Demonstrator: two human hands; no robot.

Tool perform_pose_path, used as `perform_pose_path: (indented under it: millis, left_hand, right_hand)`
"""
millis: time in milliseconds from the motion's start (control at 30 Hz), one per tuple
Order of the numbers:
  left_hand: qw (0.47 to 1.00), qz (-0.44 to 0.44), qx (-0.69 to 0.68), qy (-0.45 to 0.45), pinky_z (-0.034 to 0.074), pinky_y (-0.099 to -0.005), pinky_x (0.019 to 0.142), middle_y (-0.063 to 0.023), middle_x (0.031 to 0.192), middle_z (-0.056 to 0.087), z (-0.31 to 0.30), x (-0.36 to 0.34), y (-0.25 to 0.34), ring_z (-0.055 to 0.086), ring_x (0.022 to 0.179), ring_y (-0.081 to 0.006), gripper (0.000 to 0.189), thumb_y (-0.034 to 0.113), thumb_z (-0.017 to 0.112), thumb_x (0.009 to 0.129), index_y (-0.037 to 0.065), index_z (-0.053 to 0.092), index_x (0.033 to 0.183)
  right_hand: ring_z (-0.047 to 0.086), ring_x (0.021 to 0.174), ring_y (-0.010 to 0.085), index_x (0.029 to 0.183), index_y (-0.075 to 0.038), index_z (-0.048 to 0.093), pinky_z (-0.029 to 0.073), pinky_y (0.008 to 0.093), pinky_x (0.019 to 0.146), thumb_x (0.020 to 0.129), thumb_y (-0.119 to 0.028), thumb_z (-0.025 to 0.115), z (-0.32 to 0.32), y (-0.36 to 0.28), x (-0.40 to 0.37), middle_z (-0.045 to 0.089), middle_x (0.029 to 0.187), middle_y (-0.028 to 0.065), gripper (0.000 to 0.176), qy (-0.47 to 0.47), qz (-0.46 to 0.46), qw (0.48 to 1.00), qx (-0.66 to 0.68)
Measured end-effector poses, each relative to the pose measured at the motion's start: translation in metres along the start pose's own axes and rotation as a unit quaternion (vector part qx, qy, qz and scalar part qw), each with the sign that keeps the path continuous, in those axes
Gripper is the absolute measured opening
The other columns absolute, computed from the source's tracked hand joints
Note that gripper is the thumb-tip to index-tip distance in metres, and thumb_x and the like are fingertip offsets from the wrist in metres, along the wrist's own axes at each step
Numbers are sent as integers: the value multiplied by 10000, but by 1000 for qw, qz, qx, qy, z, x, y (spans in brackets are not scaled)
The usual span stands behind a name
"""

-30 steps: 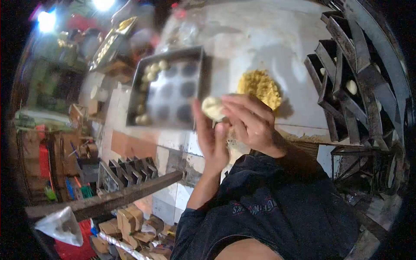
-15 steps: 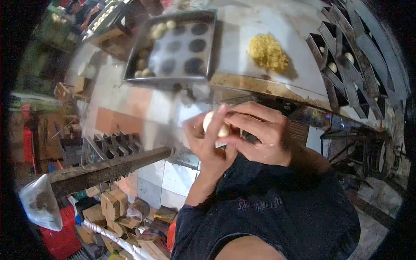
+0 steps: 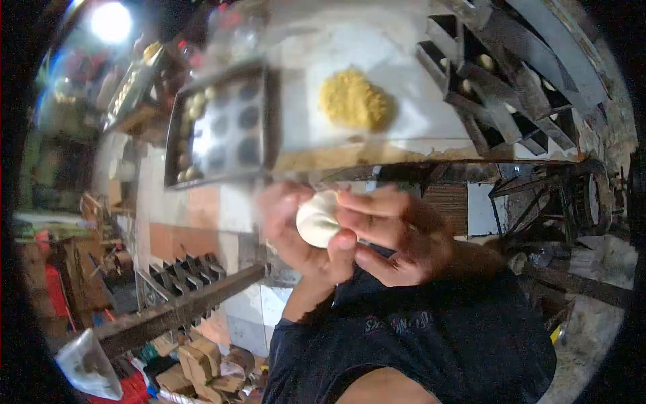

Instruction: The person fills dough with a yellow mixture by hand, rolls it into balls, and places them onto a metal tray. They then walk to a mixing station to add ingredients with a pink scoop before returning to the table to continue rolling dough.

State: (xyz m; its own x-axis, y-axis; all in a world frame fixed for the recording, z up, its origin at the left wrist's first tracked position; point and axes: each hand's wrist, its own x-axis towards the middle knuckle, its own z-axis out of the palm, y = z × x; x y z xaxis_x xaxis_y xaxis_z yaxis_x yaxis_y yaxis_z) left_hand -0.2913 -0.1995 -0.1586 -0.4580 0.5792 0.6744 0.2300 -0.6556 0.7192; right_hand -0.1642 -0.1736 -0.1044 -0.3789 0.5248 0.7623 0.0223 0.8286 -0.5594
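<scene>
A smooth white dough ball [image 3: 313, 225] is held in front of my chest, its surface creased on the side facing my right hand. My left hand [image 3: 295, 244] cups it from the left with curled fingers and the thumb underneath. From the other side, my right hand [image 3: 397, 232] pinches the folded edge of the dough between fingers and thumb. Beyond my hands, a heap of yellow crumbly filling [image 3: 353, 99] lies on the pale tabletop [image 3: 306, 124]. The fingers are partly blurred by motion.
A dark square tray [image 3: 270, 121] with several small dough balls along its left side sits at the table's left edge. Angled metal moulds [image 3: 488, 87], some holding pale balls, stand to the right. A wooden beam [image 3: 182, 303] and cardboard boxes [image 3: 198, 363] are at lower left.
The dough ball has been turned so its creased side shows more, and my right fingers now pinch its edge. My view has tilted and shifted, moving the tray and filling leftward and down.
</scene>
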Motion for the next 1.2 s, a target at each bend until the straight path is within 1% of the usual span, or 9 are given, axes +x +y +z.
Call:
perform_pose_path:
  millis: [133, 233, 400, 500, 533, 633, 767, 1000, 1200]
  left_hand:
    - [963, -83, -215, -140, 518, -443, 849, -116, 1150, 389, 93, 22, -5, 515, 955, -232, 977, 442, 896, 561, 41, 364, 1276]
    - [911, 97, -265, -301, 511, -442, 847, -109, 940, 550, 170, 58, -26, 570, 938, -268, 595, 418, 851, 654, 14, 577, 994]
    - [961, 47, -18, -272, 382, -307, 477, -92, 630, 520, 262, 74, -1, 498, 552, -225, 276, 90, 728, 796, 45, 491, 660]
    - [893, -13, -242, -380, 400, -339, 479, -66, 587, 509, 316, 70, -25, 486, 507, -211, 181, 156, 652, 837, 27, 576, 735]
    - [900, 92, -8, -425, 422, -349, 510, -79, 624, 522, 331, 76, 1, 510, 538, -219, 193, 182, 602, 853, 4, 604, 779]
    - [873, 28, -76, -480, 410, -323, 534, -65, 668, 510, 354, 98, 35, 495, 572, -181, 207, 135, 646, 832, 4, 546, 959]
    - [773, -122, -190, -592, 388, -270, 582, -37, 756, 484, 361, 123, 42, 465, 641, -106, 611, 40, 734, 790, 5, 430, 1319]
    - [861, -151, -230, -427, 309, -212, 482, -16, 777, 509, 338, 121, 7, 406, 562, -53, 521, 62, 819, 713, 26, 550, 1159]
    - [950, -94, -197, -223, 328, -225, 533, -6, 728, 480, 257, 116, -31, 387, 544, -62, 377, 165, 831, 708, 45, 564, 947]
  right_hand:
    - [658, 951, 299, 1051, 23, 610, 558, 402, 826, 824, -23, 640, -89, 41, -1, 616, 1099, 213, 233, 2, -122, 992, 45]
    - [653, 946, 309, 1034, 25, 614, 545, 425, 848, 868, -72, 607, -149, 73, -2, 603, 1126, 214, 192, -83, -29, 995, 41]
    - [600, 1029, 329, 1126, 25, 562, 528, 444, 873, 901, -117, 556, -265, 62, 15, 577, 1148, 205, 266, -68, -35, 976, -203]
    - [559, 1067, 371, 1157, 20, 535, 539, 450, 851, 896, -145, 554, -301, 55, 38, 541, 1153, 210, 309, -71, -117, 953, -271]
    - [562, 1040, 375, 1140, 17, 540, 543, 448, 846, 896, -164, 553, -308, 54, 47, 534, 1148, 212, 304, -124, -164, 913, -352]
    - [570, 997, 353, 1127, -2, 548, 540, 459, 830, 886, -201, 563, -348, 55, 70, 533, 1122, 190, 314, -154, -241, 841, -459]
    - [598, 977, 251, 1148, -12, 559, 490, 380, 815, 938, -216, 508, -426, 52, 121, 601, 1036, 162, 297, -189, -45, 949, -249]
    - [625, 739, 220, 983, -42, 638, 482, 369, 677, 926, -271, 504, -548, 285, 230, 651, 782, 128, 272, -9, 133, 903, -409]
    - [531, 1094, 319, 1242, -25, 512, 429, 409, 907, 936, -432, 481, -574, 391, 178, 571, 1152, 219, 511, -247, 139, 750, -598]
